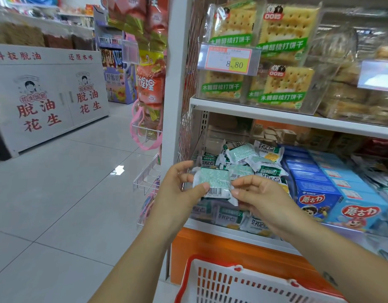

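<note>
Holding one small green-and-white snack packet (212, 185) back side out, barcode low on its face, just off the front left corner of the lower shelf (221, 231) and above the heap of like packets (254, 162) lying there. Left hand (180, 189) grips the packet's left end, thumb on the face and fingers curled behind. Right hand (260, 197) pinches the crimped right end between thumb and forefinger. Step in hand looks like a check of the back print before the packet goes into the red-and-white basket (210, 278) below. To do it well, the hands should pinch the sealed ends and not the middle, so nothing inside gets crushed. Tilt the film off the glare, then lower it into the basket with one hand rather than dropping it. Print on the held packet is too blurred to read. Packets in the heap read "好吃点". Blue boxes (333, 193) to their right read "蘑古力". Cracker packs (284, 29) on the upper shelf read "木糖醇梳打饼干", and the price tag (230, 60) there shows 8.80. White cabinet (46, 101) across the aisle reads "脱油花生" and "科技脱油".
</note>
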Tool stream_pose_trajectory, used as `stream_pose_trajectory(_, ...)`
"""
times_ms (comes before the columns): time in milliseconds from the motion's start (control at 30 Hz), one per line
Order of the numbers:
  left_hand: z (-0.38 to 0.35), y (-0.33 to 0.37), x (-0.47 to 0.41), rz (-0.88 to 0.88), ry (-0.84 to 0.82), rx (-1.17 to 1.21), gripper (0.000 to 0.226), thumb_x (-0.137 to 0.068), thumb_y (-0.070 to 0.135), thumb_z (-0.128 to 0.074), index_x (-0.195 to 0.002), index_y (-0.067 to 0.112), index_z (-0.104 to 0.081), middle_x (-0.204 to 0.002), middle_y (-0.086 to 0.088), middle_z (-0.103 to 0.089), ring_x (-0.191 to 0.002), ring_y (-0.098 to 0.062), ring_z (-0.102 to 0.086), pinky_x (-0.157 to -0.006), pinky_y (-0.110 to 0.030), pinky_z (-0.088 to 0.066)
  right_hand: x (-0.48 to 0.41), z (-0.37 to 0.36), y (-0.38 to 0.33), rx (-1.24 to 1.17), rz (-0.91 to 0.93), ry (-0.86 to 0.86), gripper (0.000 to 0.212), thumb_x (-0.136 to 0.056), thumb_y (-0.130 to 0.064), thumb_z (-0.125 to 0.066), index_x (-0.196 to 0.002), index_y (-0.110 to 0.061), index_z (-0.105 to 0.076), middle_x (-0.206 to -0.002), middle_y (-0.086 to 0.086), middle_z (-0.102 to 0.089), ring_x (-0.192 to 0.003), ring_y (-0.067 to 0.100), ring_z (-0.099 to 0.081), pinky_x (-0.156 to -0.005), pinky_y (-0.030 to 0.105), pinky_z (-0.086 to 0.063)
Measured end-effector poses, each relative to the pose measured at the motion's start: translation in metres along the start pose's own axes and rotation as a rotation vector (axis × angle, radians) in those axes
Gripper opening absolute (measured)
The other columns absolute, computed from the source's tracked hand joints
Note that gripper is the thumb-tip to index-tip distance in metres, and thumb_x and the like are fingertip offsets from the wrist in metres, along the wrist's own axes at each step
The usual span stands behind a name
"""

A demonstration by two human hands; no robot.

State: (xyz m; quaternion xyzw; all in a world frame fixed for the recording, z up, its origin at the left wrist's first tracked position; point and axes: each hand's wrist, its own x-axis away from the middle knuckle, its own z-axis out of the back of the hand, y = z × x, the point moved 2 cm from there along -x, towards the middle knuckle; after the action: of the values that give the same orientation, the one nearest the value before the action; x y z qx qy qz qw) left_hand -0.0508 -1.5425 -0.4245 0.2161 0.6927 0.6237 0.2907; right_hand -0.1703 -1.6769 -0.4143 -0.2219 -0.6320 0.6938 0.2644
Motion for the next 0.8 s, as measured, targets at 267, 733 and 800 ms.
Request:
stream_pose_trajectory(267,-0.002,-0.003,0.002,0.331,-0.070,0.273,0.021,-0.087,0.028,-0.066,-0.102,0.014,-0.063,-0.098,-0.011,-0.073,-0.088,-0.024,-0.072,-0.078,-0.033,-0.057,0.006,-0.009,-0.019,0.882,0.590,-0.117,0.036,-0.077,-0.027,-0.076,-0.098,-0.043,-0.053,-0.110,-0.025,-0.049,-0.091,-0.009,-0.047,-0.078,0.012,-0.039)
stream_pose_trajectory(733,0.008,0.001,0.002,0.076,-0.241,-0.221,0.021,-0.088,0.018,-0.067,-0.109,0.019,-0.066,-0.099,0.006,-0.070,-0.074,0.003,-0.066,-0.062,-0.011,-0.049,-0.003,-0.004,-0.011,0.554,0.202,-0.156,0.028,-0.082,-0.030,-0.071,-0.107,-0.036,-0.058,-0.107,-0.019,-0.063,-0.089,-0.005,-0.059,-0.082,0.023,-0.053)
stream_pose_trajectory(800,0.010,0.002,0.000,0.035,-0.231,-0.253,0.020,-0.086,0.020,-0.069,-0.106,0.023,-0.068,-0.095,0.010,-0.070,-0.070,0.005,-0.064,-0.060,-0.009,-0.048,-0.006,-0.008,-0.020,0.635,0.219,-0.227,0.041,-0.081,-0.030,-0.071,-0.117,-0.040,-0.053,-0.107,-0.020,-0.061,-0.095,-0.003,-0.058,-0.086,0.025,-0.052)
